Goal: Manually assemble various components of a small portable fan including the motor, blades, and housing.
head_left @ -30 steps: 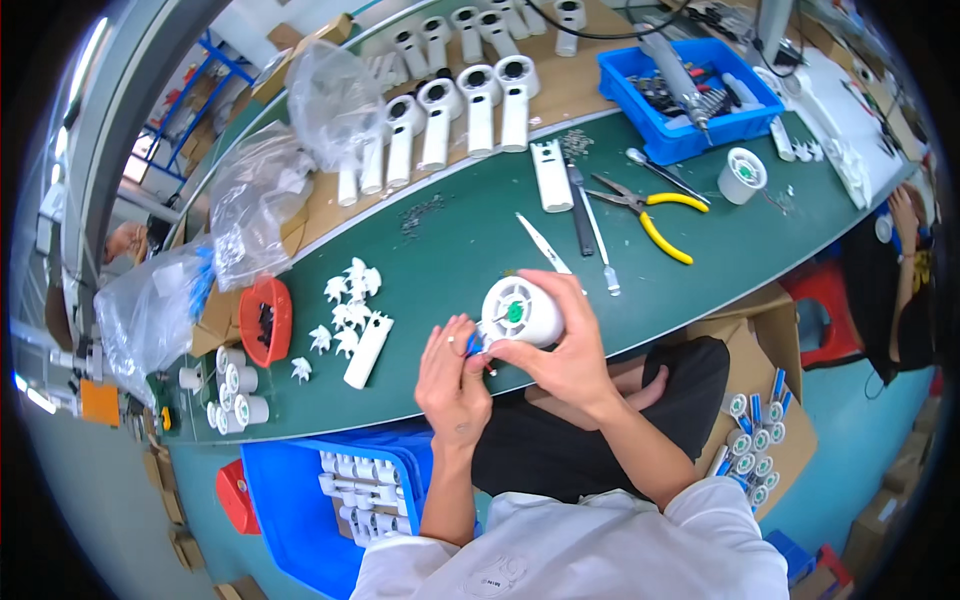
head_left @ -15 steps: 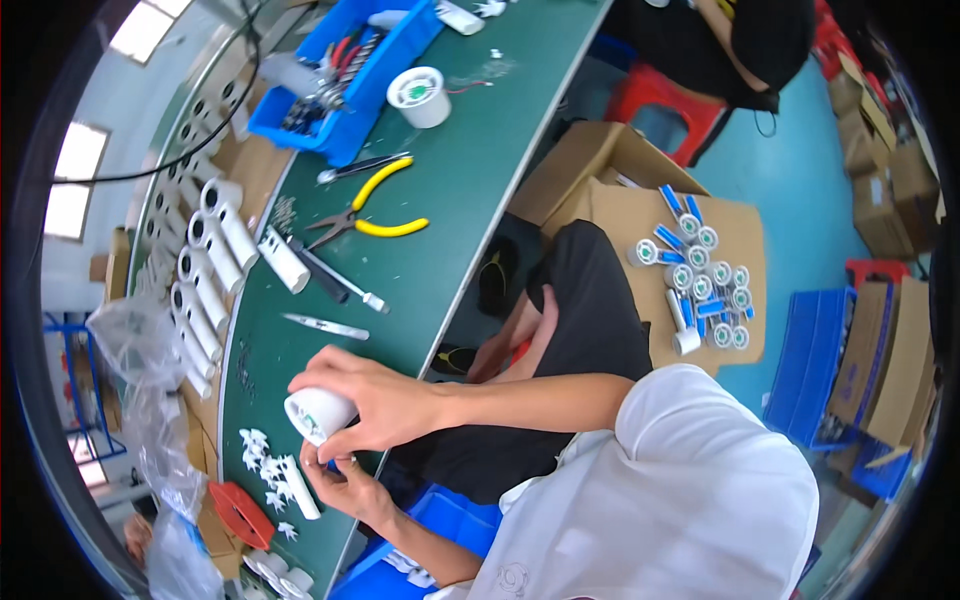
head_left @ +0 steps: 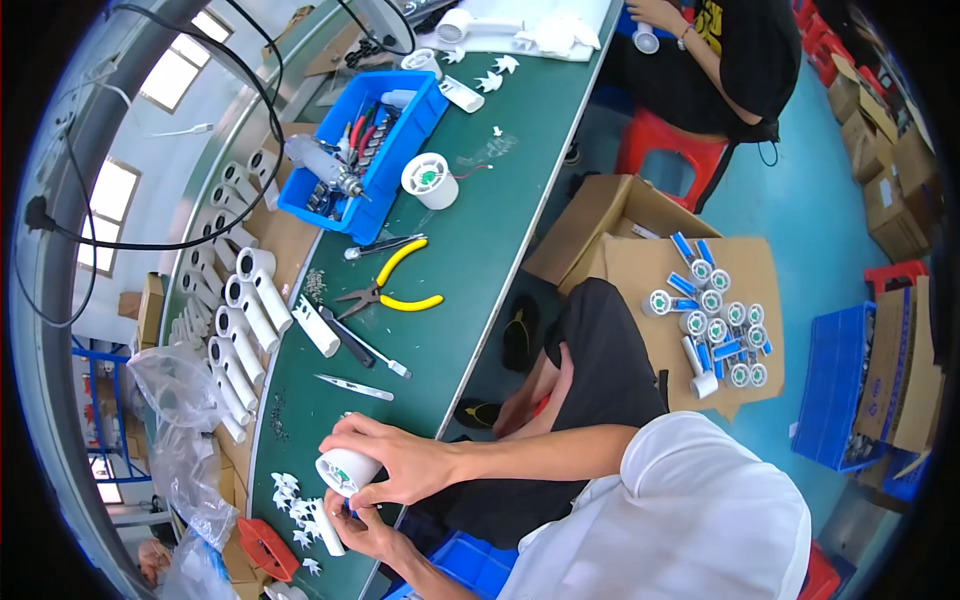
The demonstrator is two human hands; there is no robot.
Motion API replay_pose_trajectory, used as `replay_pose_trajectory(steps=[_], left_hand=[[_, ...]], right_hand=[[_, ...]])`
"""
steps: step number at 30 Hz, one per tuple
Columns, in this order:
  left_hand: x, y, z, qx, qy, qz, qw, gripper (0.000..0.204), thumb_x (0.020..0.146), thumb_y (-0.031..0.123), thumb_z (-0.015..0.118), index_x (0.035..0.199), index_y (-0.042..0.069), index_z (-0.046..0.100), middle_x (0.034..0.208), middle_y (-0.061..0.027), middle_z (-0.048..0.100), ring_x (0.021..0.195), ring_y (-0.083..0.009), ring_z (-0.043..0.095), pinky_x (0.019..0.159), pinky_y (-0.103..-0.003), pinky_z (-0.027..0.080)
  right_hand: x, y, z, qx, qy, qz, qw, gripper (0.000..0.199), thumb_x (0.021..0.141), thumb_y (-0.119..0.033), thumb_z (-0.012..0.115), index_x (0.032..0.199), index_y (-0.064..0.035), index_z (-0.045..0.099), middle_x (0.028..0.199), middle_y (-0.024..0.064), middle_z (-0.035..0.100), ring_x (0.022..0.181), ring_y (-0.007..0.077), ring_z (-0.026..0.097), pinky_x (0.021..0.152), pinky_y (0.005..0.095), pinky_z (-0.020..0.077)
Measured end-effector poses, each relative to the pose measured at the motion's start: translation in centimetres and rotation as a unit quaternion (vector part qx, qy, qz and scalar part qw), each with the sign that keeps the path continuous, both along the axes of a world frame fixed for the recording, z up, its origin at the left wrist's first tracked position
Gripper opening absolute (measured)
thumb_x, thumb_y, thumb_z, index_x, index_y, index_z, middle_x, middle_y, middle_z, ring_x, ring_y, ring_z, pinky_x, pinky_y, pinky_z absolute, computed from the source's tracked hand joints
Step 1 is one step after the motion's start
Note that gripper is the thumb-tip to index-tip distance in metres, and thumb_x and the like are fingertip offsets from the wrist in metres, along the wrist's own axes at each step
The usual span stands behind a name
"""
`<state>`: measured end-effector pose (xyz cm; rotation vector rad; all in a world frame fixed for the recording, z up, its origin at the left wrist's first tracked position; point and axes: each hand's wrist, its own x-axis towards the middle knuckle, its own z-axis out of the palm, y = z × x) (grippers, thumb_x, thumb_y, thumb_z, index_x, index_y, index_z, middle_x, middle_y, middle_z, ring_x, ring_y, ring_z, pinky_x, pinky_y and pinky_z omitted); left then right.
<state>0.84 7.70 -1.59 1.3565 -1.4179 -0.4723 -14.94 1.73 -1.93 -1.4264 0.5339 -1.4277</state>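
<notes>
My right hand (head_left: 408, 462) is wrapped over a white cylindrical housing (head_left: 346, 472), whose open end with a green part inside faces left and down. Just below that rim, the fingers of my left hand (head_left: 366, 528) are pinched together. A bit of blue shows at them, but what they hold is mostly hidden. Close to my left hand lie a white handle-shaped piece (head_left: 328, 528) and a cluster of small white star-shaped impellers (head_left: 293, 505). Beyond my right hand, pointed tweezers (head_left: 355, 387) rest on the green table (head_left: 450, 290).
Yellow-handled pliers (head_left: 390, 292), a screwdriver (head_left: 372, 345) and another white housing (head_left: 430, 182) lie farther up, beside a blue tool bin (head_left: 412, 135). White fan shells (head_left: 238, 300) line the left side. Fan heads with blue cells cover a cardboard box (head_left: 625, 330). A co-worker (head_left: 745, 70) sits beyond.
The whole view has shifted, so the table appears lower and farther right. Both hands stay at the white housing in nearly the same grip. The co-worker's hands have come into view.
</notes>
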Motion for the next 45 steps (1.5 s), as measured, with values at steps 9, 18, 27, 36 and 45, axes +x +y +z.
replay_pose_trajectory(steps=[9, 18, 27, 36, 45], left_hand=[[0.5, -0.6, -0.7, -0.014, 0.028, -0.020, 0.999, 0.039, 0.096, 0.033, 0.068, 0.111, 0.000, 0.055, 0.113, -0.0073, 0.052, 0.105, -0.0161, 0.051, 0.093, -0.031, 0.041], [1.7, 0.4, -1.2, -0.063, 0.083, 0.041, 0.994, 0.030, 0.095, 0.027, 0.063, 0.106, -0.001, 0.056, 0.112, -0.0152, 0.059, 0.111, -0.0271, 0.055, 0.109, -0.048, 0.037], [1.2, -1.0, -1.0, -0.085, 0.378, -0.023, 0.921, 0.040, 0.100, 0.037, 0.059, 0.121, 0.006, 0.047, 0.099, -0.0105, 0.058, 0.092, -0.0228, 0.059, 0.093, -0.045, 0.047], [2.5, -0.2, 0.1, -0.070, 0.548, 0.007, 0.834, 0.043, 0.105, 0.046, 0.040, 0.125, 0.009, 0.048, 0.095, -0.0046, 0.055, 0.081, -0.0157, 0.054, 0.067, -0.031, 0.046], [2.5, 0.2, 0.5, -0.054, 0.605, -0.011, 0.794, 0.052, 0.106, 0.042, 0.042, 0.134, -0.001, 0.046, 0.089, -0.0011, 0.048, 0.071, -0.0099, 0.044, 0.058, -0.023, 0.035]], right_hand=[[-0.8, -0.2, 0.1, 0.004, 0.003, -0.009, 1.000, 0.066, 0.077, -0.020, 0.080, 0.134, -0.0030, 0.051, 0.126, 0.0155, 0.047, 0.117, 0.0310, 0.053, 0.100, 0.0375, 0.0444], [-0.6, -0.1, 0.4, -0.008, 0.032, -0.037, 0.999, 0.067, 0.073, -0.020, 0.085, 0.131, -0.0026, 0.056, 0.127, 0.0183, 0.051, 0.121, 0.0341, 0.051, 0.103, 0.0397, 0.0424], [-1.1, -0.5, -0.1, 0.048, 0.030, -0.016, 0.998, 0.065, 0.073, 0.004, 0.069, 0.135, 0.0038, 0.048, 0.134, 0.0134, 0.045, 0.120, 0.0230, 0.053, 0.102, 0.0344, 0.0447], [-0.7, 0.1, 0.2, 0.068, 0.002, -0.027, 0.997, 0.066, 0.077, -0.005, 0.071, 0.137, 0.0067, 0.046, 0.126, 0.0124, 0.045, 0.115, 0.0223, 0.054, 0.100, 0.0328, 0.0437], [-1.0, -0.1, -1.1, 0.054, -0.026, -0.080, 0.995, 0.060, 0.095, -0.025, 0.057, 0.140, 0.0098, 0.040, 0.128, 0.0210, 0.055, 0.118, 0.0281, 0.058, 0.103, 0.0374, 0.0441]])
